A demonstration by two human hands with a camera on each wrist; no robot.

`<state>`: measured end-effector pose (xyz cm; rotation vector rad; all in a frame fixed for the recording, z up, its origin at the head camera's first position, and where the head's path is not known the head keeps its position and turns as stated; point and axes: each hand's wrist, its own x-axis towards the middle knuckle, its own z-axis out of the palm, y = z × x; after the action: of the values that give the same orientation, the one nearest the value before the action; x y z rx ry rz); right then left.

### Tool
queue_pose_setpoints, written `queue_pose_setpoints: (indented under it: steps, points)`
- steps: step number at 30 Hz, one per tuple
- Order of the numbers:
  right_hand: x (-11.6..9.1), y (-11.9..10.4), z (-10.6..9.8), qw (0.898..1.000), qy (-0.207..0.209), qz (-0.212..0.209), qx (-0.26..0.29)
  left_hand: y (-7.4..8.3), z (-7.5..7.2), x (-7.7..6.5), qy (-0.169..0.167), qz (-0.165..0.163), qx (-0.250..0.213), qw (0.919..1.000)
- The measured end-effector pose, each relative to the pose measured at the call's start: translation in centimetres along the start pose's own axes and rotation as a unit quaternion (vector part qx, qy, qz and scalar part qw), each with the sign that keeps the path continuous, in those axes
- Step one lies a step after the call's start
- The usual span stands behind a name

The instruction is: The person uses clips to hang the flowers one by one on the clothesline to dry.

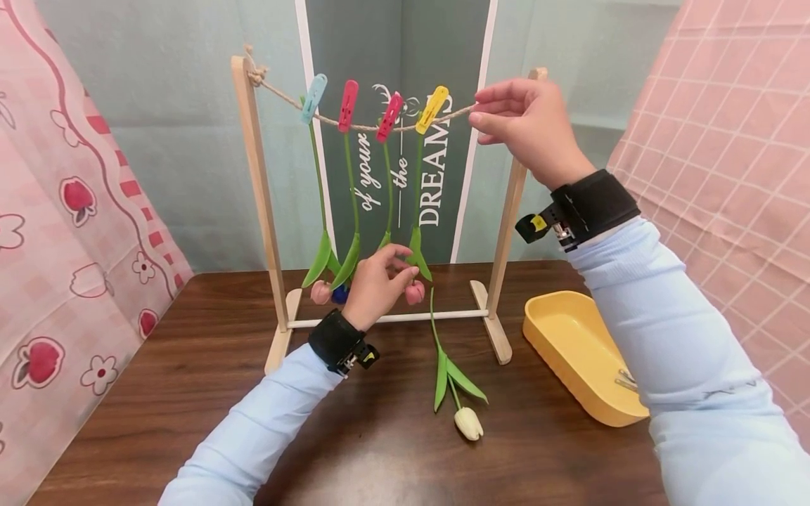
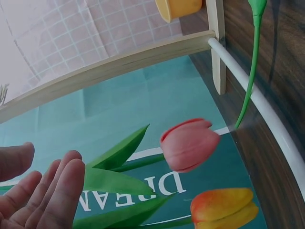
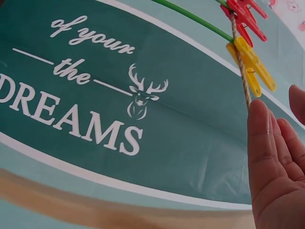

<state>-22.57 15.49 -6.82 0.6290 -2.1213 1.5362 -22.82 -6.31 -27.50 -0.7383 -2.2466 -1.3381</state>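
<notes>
My right hand (image 1: 528, 126) is raised at the right end of the twine (image 1: 455, 114), fingers extended and thumb apart, fingertips right at the cord beside a yellow clothespin (image 3: 250, 64). My left hand (image 1: 380, 281) is lower, near the leaves of a hanging pink tulip (image 2: 190, 145); its fingers are loosely extended with nothing between them. A light blue clothespin (image 1: 313, 99), two red clothespins (image 1: 347, 105) and the yellow one hold tulip stems head-down on the twine. Among the blooms are a pale pink tulip (image 1: 320, 292), a blue tulip (image 1: 340, 293) and an orange-yellow tulip (image 2: 224, 207).
A wooden rack (image 1: 259, 190) with a white lower bar (image 1: 436, 316) carries the twine. One white tulip (image 1: 468, 424) lies on the brown table (image 1: 380, 436) in front. At right stands a yellow tray (image 1: 569, 351) with small metallic items (image 1: 626, 380) in it.
</notes>
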Motion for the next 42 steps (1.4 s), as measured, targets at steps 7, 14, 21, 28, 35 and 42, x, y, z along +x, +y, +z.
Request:
queue_pose_setpoints:
  steps: [7, 14, 21, 28, 35, 42]
  points:
    - [-1.6, 1.1, -1.0, 1.000, -0.005, -0.007, -0.006, 0.0, 0.3, -0.3, -0.010, 0.001, 0.008, 0.9999]
    - [-3.3, 2.3, -2.0, 1.000, -0.018, 0.000, -0.021, 0.0, 0.5, -1.0, -0.020, -0.010, 0.005, 0.9997]
    - [-4.9, 3.0, -2.9, 0.999, -0.026, 0.018, -0.035, -0.3, 0.8, -1.8, -0.032, -0.017, 0.000, 0.9993]
    - [-6.4, 4.2, -3.8, 0.996, -0.040, 0.038, -0.074, -0.2, 0.9, -3.0, -0.055, -0.024, -0.043, 0.9972]
    - [-7.9, 5.5, -4.7, 0.991, -0.058, 0.053, -0.109, -0.6, 0.7, -4.1, -0.069, -0.043, -0.055, 0.9952]
    - [-9.6, 6.7, -6.2, 0.975, -0.099, 0.087, -0.181, -0.9, 0.5, -5.0, -0.083, -0.068, -0.055, 0.9927]
